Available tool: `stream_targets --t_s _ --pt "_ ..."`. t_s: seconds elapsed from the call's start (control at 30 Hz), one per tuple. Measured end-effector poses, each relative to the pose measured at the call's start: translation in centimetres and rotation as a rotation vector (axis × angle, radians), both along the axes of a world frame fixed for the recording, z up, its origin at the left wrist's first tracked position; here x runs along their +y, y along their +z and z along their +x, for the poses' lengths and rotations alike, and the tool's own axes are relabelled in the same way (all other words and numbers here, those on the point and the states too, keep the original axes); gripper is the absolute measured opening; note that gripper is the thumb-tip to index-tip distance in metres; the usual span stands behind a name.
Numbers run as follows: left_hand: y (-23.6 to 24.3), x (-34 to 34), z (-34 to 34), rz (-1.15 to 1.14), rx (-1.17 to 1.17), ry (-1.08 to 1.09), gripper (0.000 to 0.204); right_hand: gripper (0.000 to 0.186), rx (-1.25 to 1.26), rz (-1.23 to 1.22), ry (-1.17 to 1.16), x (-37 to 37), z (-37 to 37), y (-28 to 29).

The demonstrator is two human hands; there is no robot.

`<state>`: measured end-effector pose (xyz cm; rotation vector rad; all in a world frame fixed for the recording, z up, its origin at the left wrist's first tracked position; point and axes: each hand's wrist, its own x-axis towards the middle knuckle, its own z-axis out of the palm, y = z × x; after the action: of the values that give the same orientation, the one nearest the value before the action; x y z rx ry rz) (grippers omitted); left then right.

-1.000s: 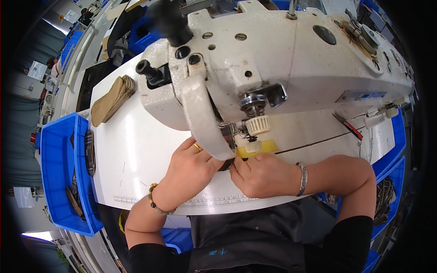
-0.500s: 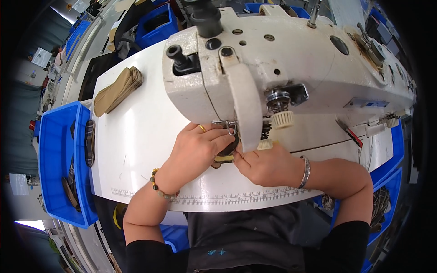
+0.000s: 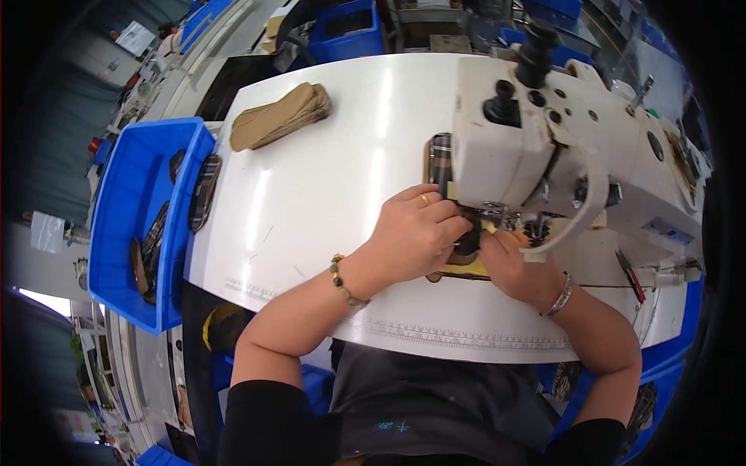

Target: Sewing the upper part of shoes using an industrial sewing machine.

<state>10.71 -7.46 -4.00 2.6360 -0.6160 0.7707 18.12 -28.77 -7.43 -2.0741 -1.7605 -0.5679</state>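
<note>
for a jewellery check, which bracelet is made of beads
The left wrist's bracelet, strung with dark and greenish beads; the right wrist's bracelet is a silver-coloured band.

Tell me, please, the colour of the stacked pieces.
The stacked pieces are tan-brown; the head view shows this best.

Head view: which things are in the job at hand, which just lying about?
In the job:
sewing machine
dark workpiece
left hand and right hand, both at it

Apparently lying about, untouched:
stack of brown cutouts
red-handled tool
blue bin with plaid pieces
</note>
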Motion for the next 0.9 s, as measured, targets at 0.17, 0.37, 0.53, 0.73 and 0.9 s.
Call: stream_targets --t_s 0.17,0.37,0.53,0.73,0.9 --pt "-0.8 -0.4 0.9 -0.088 -0.037 0.067 0.031 0.011 -0.146 -0.028 -0.057 -0.2 0.3 -0.2" --pt "0.2 -0.3 0.2 -0.05 0.238 0.024 0.034 0.016 -0.125 -0.005 -0.161 0.1 -0.5 -0.3" --pt "3.2 -0.2 -1.3 -0.242 0.311 -0.139 0.034 0.016 0.163 0.075 -0.147 0.0 0.1 0.0" --pt "1.7 -0.5 -0.9 -0.169 0.383 -0.053 0.023 0.013 0.021 0.125 -0.01 0.6 0.0 0.7" --pt "0.5 -0.2 -0.3 -0.232 0.451 -0.07 0.016 0.009 -0.003 0.106 -0.016 0.3 -0.4 -0.4"
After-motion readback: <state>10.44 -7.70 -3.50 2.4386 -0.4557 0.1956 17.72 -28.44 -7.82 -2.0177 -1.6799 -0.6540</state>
